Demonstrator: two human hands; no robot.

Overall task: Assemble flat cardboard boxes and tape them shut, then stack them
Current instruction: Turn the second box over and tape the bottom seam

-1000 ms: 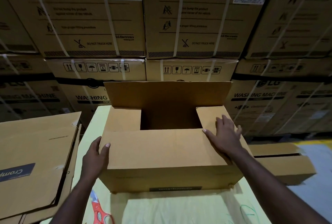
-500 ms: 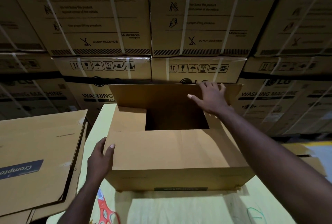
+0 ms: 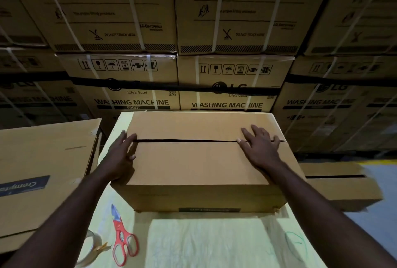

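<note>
A brown cardboard box (image 3: pixel 193 164) stands on the pale yellow table (image 3: pixel 204 242), its two top flaps folded down and meeting at a dark seam across the middle. My left hand (image 3: pixel 121 156) lies flat against the box's left top edge, fingers straight. My right hand (image 3: pixel 261 146) presses flat on the top near the right end of the seam, fingers spread over both flaps. A roll of clear tape (image 3: pixel 92 248) and red-handled scissors (image 3: pixel 122 237) lie on the table at the near left.
A stack of flat cardboard sheets (image 3: pixel 40 171) lies to the left. Another assembled box (image 3: pixel 341 186) sits lower at the right. A wall of strapped washing machine cartons (image 3: pixel 197 52) rises right behind the table. Grey floor shows at the far right.
The far flap, upright before, has come down under my right hand and the box top is closed. My left hand slid up from the box's side to its top edge.
</note>
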